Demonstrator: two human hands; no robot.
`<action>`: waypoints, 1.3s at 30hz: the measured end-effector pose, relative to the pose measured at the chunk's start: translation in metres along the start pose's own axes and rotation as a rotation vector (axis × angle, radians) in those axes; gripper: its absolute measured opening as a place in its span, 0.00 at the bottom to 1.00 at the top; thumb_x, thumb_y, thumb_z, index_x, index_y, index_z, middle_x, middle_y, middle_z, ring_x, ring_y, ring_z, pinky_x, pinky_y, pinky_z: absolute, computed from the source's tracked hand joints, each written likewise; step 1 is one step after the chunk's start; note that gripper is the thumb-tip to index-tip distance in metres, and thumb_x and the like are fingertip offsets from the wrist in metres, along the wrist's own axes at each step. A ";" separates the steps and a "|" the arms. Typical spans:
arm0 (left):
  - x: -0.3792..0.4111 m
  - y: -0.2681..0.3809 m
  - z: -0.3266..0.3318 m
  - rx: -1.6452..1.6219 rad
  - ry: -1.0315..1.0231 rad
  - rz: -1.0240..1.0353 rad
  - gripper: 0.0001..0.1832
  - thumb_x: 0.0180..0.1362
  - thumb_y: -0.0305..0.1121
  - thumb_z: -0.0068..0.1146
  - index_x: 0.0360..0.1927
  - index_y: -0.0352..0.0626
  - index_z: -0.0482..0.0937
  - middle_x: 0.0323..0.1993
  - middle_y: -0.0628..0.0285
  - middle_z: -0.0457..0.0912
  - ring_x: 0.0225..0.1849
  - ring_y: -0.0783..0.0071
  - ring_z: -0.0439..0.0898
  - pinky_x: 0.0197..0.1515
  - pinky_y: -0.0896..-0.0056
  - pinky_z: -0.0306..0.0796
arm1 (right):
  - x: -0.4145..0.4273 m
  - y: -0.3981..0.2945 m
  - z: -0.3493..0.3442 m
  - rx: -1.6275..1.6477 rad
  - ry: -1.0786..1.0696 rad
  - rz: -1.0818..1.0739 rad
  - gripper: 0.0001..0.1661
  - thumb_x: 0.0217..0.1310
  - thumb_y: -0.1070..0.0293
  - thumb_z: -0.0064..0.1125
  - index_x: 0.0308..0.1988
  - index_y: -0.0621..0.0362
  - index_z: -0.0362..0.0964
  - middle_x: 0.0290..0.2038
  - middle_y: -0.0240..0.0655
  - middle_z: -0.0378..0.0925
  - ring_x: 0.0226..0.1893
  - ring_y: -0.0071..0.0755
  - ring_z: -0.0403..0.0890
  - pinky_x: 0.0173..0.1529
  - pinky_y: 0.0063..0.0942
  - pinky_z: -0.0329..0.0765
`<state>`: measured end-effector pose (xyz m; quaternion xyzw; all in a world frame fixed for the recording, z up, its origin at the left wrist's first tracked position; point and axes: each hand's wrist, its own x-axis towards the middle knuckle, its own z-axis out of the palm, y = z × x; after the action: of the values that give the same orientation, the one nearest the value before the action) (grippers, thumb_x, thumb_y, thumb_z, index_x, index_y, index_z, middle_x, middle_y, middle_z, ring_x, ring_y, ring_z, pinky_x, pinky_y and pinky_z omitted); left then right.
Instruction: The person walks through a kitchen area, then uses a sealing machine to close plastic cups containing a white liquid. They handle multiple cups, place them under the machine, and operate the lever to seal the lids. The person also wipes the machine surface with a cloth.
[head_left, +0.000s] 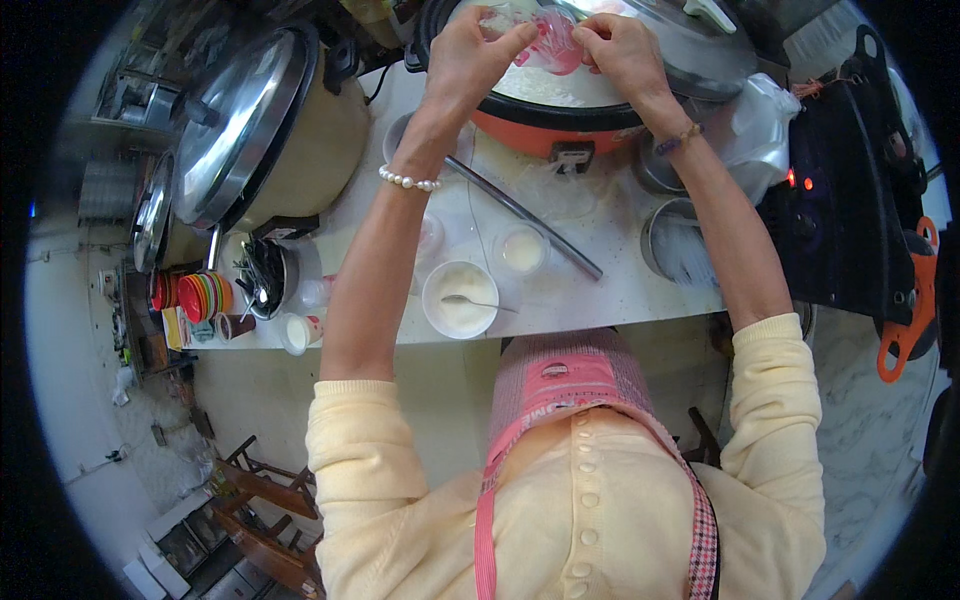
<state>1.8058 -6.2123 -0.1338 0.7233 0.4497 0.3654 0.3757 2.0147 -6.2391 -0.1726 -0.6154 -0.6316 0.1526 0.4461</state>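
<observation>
Between my two hands is a thin, clear plastic cup (553, 41) with pink print, held over a wide pot. My left hand (480, 56) grips its left side with thumb and fingers. On the other side, my right hand (619, 52) pinches the rim with its fingertips. Below them, the orange electric pot (525, 135) with a black rim holds white liquid (551, 88). Its metal lid (697, 56) rests at the right rear. Nearer me stand a white bowl (435, 319) of white granules with a metal spoon (469, 301) in it, and a small clear cup (523, 251) with pale contents.
A metal tube (525, 217) lies diagonally across the table. To the left is a large lidded cooker (300, 150), beside stacked colourful bowls (202, 296) and a printed cup (298, 334) near the edge. Metal canisters (667, 240) and a black appliance (847, 187) stand at right.
</observation>
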 end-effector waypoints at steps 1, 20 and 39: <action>0.000 0.001 0.000 -0.013 -0.006 -0.016 0.36 0.56 0.48 0.68 0.56 0.27 0.71 0.41 0.50 0.84 0.40 0.69 0.85 0.41 0.73 0.80 | 0.000 -0.001 0.000 -0.005 0.001 0.007 0.14 0.63 0.61 0.59 0.36 0.61 0.82 0.23 0.33 0.83 0.22 0.22 0.82 0.31 0.22 0.79; -0.003 0.007 0.014 -0.065 0.028 0.020 0.32 0.57 0.45 0.67 0.54 0.27 0.73 0.41 0.51 0.84 0.38 0.71 0.86 0.37 0.76 0.80 | -0.006 -0.026 0.014 -0.050 0.095 -0.099 0.14 0.57 0.59 0.58 0.28 0.57 0.82 0.25 0.46 0.80 0.27 0.52 0.82 0.34 0.40 0.78; -0.002 0.018 0.021 -0.329 0.031 -0.065 0.28 0.60 0.41 0.65 0.53 0.28 0.70 0.38 0.53 0.83 0.34 0.72 0.83 0.31 0.74 0.80 | -0.010 -0.047 0.010 -0.144 0.103 -0.123 0.15 0.58 0.60 0.58 0.27 0.60 0.81 0.25 0.47 0.81 0.27 0.48 0.84 0.34 0.40 0.77</action>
<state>1.8300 -6.2248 -0.1276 0.6313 0.4128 0.4327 0.4938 1.9761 -6.2539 -0.1471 -0.6131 -0.6536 0.0472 0.4413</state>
